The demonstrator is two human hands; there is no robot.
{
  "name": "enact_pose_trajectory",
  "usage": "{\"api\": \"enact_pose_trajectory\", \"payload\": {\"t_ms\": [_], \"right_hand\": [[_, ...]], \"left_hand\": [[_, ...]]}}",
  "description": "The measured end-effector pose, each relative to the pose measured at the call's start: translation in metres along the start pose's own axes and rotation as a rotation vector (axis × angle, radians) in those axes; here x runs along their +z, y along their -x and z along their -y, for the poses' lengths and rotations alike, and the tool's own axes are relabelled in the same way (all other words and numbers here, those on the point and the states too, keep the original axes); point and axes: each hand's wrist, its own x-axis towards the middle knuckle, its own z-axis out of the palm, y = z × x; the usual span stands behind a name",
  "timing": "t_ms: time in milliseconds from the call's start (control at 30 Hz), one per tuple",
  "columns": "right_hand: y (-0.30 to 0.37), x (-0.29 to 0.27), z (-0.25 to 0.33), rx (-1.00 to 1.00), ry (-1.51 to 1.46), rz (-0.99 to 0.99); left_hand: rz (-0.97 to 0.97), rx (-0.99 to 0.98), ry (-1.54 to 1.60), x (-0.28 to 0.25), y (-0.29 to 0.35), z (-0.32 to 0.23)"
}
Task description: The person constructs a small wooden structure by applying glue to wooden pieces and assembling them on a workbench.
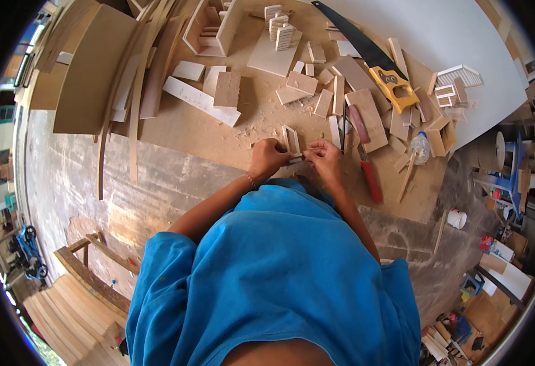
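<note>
Close to my body, at the near edge of the workbench board, both hands meet around a small wooden frame (pixel 291 139) with slim upright sides. My left hand (pixel 269 160) is closed, its fingers gripping the frame's lower left part. Facing it, my right hand (pixel 326 160) is pinched at the frame's lower right corner; whatever lies between its fingertips is too small to make out. Wood shavings lie on the board just beyond the frame. Right of my right hand are a thin dark rod (pixel 344 125) and a red-handled tool (pixel 371 177).
A handsaw (pixel 395 88) with a yellow handle lies across wood offcuts (pixel 365 116) at the right. Nearby stands a clear plastic bottle (pixel 420 148). Small slatted pieces (pixel 283 36) and a wooden box (pixel 211 30) sit at the back. Long planks (pixel 151 73) lean over the left side.
</note>
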Motion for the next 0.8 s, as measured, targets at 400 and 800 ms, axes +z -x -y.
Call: {"api": "enact_pose_trajectory", "payload": {"t_ms": [400, 800], "right_hand": [[0.004, 0.005, 0.003, -0.182, 0.259, -0.079], [0.004, 0.006, -0.008, -0.212, 0.128, -0.078]], "left_hand": [[0.041, -0.001, 0.011, 0.0, -0.001, -0.001], [0.097, -0.068, 0.021, -0.005, 0.002, -0.009]]}}
